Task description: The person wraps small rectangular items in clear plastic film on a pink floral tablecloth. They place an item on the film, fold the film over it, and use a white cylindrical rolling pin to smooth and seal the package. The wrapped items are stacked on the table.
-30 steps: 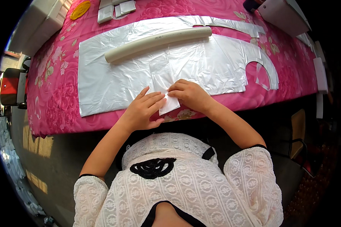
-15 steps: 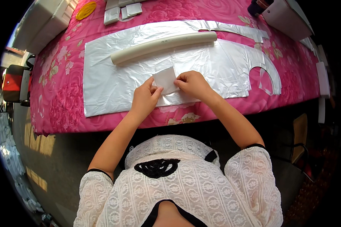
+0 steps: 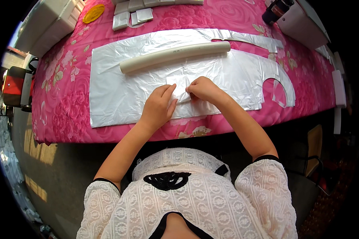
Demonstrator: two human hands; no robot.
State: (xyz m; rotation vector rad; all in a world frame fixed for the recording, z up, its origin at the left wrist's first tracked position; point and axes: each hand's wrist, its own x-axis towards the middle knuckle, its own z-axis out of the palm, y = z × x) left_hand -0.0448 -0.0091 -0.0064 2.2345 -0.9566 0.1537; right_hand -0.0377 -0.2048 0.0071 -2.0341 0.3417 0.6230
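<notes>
A small white folded square (image 3: 178,84), thin and film-like, lies low over the silvery-white plastic sheets (image 3: 111,91) near the table's front edge. My right hand (image 3: 205,89) pinches its right edge between thumb and fingertips. Along its left edge rests my left hand (image 3: 158,104), fingers stretched out and thumb spread apart. Just beyond both hands a long cream-coloured tube (image 3: 175,56) lies across the sheets, tilted slightly up to the right. The sheets have a curved cut-out at their right end, like an apron or bag shape.
A pink floral tablecloth (image 3: 68,107) covers the table. Several white folded packets (image 3: 121,20) sit at the back, near a yellow oval dish (image 3: 93,14). White boxes (image 3: 52,30) stand at the left; a dark bottle (image 3: 276,11) and a pale box (image 3: 303,22) at back right.
The white square has gone from raised and tilted to lying flatter on the sheets. My left hand has loosened its pinch and stretched its fingers; my right hand still pinches the edge.
</notes>
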